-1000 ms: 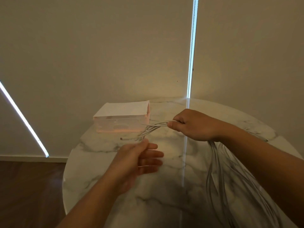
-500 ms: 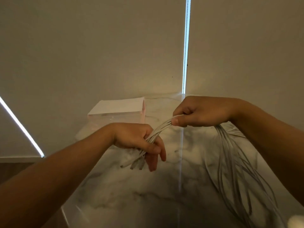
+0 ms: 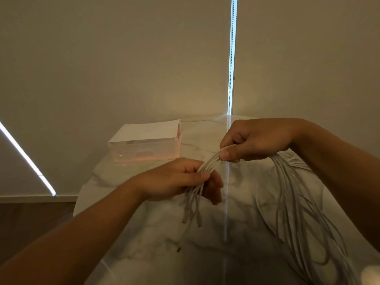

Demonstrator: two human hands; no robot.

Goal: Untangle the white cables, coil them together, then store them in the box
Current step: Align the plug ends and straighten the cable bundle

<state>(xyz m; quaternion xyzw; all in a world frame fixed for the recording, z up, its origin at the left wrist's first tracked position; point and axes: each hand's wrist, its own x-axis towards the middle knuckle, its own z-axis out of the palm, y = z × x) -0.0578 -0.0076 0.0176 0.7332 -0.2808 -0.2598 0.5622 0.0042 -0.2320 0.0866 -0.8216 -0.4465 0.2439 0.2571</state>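
Observation:
A bundle of several white cables [image 3: 292, 202] runs between both hands above the marble table [image 3: 148, 254]. My right hand [image 3: 255, 140] pinches the bundle between thumb and curled fingers; from there long loops hang down to the right and out of the frame's lower edge. My left hand [image 3: 176, 179] grips the same bundle lower and to the left, and the plug ends dangle below its fingers. The pale pink translucent box [image 3: 148, 147], with a white lid on top, stands at the table's far left.
The round table ends at the left above a dark wooden floor [image 3: 30, 223]. A plain wall stands close behind, with a bright vertical light strip [image 3: 231, 58] and a slanted one [image 3: 26, 159] at the left.
My left hand, open and empty a second ago, has closed round the cable ends. Both hands have lifted the bundle off the table, and the loose ends now hang straight down.

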